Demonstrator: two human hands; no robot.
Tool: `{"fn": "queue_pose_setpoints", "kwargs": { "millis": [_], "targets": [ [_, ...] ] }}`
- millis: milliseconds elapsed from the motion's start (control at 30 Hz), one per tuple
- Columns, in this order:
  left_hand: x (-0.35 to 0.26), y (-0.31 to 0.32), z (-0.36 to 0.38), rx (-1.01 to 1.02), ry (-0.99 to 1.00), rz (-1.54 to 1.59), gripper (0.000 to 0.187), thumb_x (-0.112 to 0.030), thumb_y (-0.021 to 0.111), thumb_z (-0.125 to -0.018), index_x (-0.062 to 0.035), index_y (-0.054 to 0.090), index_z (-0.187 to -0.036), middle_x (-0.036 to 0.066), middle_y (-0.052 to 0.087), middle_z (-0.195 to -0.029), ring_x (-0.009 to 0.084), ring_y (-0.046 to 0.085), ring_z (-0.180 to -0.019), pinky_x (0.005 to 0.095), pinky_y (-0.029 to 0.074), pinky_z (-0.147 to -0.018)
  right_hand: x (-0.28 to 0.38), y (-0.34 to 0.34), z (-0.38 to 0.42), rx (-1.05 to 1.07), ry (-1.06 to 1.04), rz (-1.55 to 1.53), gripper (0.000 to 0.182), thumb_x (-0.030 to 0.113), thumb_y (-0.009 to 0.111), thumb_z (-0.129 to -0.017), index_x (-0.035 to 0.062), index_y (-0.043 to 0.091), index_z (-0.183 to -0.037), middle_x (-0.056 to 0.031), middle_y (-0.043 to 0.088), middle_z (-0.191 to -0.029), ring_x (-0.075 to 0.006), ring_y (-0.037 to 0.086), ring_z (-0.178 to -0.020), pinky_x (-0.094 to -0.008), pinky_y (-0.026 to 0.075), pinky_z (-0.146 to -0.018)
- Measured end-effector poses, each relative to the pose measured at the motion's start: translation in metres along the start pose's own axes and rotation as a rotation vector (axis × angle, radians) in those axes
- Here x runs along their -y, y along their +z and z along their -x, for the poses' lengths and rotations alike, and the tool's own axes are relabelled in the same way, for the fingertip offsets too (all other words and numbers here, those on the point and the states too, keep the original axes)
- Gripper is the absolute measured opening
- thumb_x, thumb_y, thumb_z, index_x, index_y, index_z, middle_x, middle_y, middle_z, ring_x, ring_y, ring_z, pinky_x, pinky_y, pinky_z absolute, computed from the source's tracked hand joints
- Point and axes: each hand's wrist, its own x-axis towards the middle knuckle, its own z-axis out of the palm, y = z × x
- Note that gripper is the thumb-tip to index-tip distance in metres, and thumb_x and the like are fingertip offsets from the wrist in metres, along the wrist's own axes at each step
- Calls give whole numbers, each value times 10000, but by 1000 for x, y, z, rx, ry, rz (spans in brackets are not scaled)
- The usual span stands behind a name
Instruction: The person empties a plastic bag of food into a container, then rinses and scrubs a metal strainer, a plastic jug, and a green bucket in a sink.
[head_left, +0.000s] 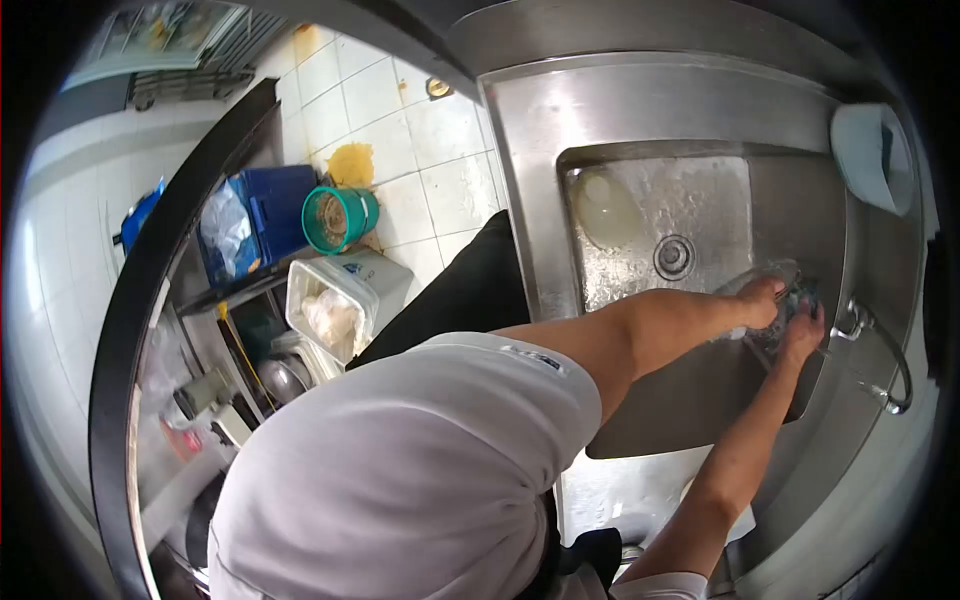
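My left hand (763,302) reaches over the right end of the steel sink (660,375), its fingers closed at the edge of a see-through, wet-looking thing (784,270) whose kind I cannot make out. Close beside it, my right hand (803,328) has its fingers bent around a dark greenish thing (802,294), possibly a scouring pad; it is too small and blurred to name. Both hands almost meet near the tap (855,318). A pale, translucent round thing (606,210) lies at the sink's far left corner. Around the drain (674,257) the sink floor is wet.
A white rounded container (873,158) stands at the sink's back right corner. On the tiled floor to the left are a green bucket (340,218), a blue bin (278,210) and a white bin with bags (378,290). A dark-edged shelf (105,400) borders the left side.
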Motion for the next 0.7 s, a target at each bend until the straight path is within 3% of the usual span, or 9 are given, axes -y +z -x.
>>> {"fn": "queue_pose_setpoints", "kwargs": {
  "millis": [100, 200, 333, 433, 533, 600, 633, 667, 700],
  "targets": [
    [-33, -24, -1, 28, -22, 92, 255, -29, 546, -758, -21, 661, -985, 224, 656, -981, 363, 626, -970, 404, 489, -835, 35, -3, -3, 38, 109, 99, 621, 392, 615, -900, -107, 509, -1254, -210, 607, -1189, -268, 596, -1053, -362, 441, -934],
    [-39, -27, -4, 123, -163, 139, 199, -56, 591, -750, -27, 675, -928, 206, 669, -918, 349, 647, -906, 397, 491, -778, 52, -6, -4, 188, 445, -514, 669, 445, 609, -896, -111, 509, -1253, -169, 610, -1179, -247, 593, -1057, -349, 453, -916],
    [-5, -1, -21, 100, -51, -23, 159, -96, 636, -743, -49, 692, -885, 180, 678, -889, 325, 657, -836, 391, 493, -748, 63, -26, 4, 338, 449, -601, 467, 380, 630, -886, -15, 599, -1132, -97, 649, -1047, -223, 629, -931, -322, 507, -802],
    [-26, -19, -12, 215, -194, -175, 262, -183, 721, -725, -78, 694, -965, 154, 681, -971, 295, 653, -901, 381, 506, -804, 68, -49, 18, 475, 340, -544, 449, 299, 679, -845, -10, 569, -1153, -90, 635, -1051, -217, 621, -930, -326, 516, -772],
    [-3, 4, -13, 257, 198, -409, 597, -382, 833, -621, -105, 647, -1116, 116, 643, -1122, 281, 613, -1012, 407, 498, -864, 74, -64, 28, 548, 135, -453, 457, 134, 674, -804, 28, 513, -1219, -68, 638, -1040, -187, 618, -943, -318, 536, -707],
    [11, 21, -41, 635, 494, -1014, 396, -270, 759, -695, -31, 681, -1001, 164, 669, -966, 292, 636, -926, 408, 504, -827, 100, -77, 46, 353, 68, -201, 412, 191, 651, -844, 32, 575, -1217, -83, 629, -1101, -155, 586, -985, -315, 481, -862],
    [-12, -1, -22, 461, 297, -672, 239, -193, 691, -723, -29, 700, -897, 177, 673, -896, 304, 644, -879, 415, 508, -798, 63, -74, 33, 167, 78, 0, 469, 329, 640, -862, 10, 599, -1203, -121, 638, -1133, -224, 601, -1030, -357, 439, -926],
    [17, 15, -44, 410, 472, -772, 211, -163, 676, -720, -13, 685, -869, 165, 678, -900, 305, 650, -876, 414, 514, -779, 67, -78, 42, -76, -70, 301, 579, 448, 633, -842, -35, 615, -1162, -193, 654, -1115, -324, 609, -1060, -391, 441, -907],
    [-37, -8, -26, 510, 211, -571, 224, -141, 662, -715, -11, 663, -898, 168, 676, -916, 315, 653, -877, 412, 514, -775, 73, -86, 40, 94, 175, 284, 656, 514, 637, -815, -73, 627, -1109, -256, 638, -1100, -379, 595, -1089, -399, 440, -908]
  ]
}}
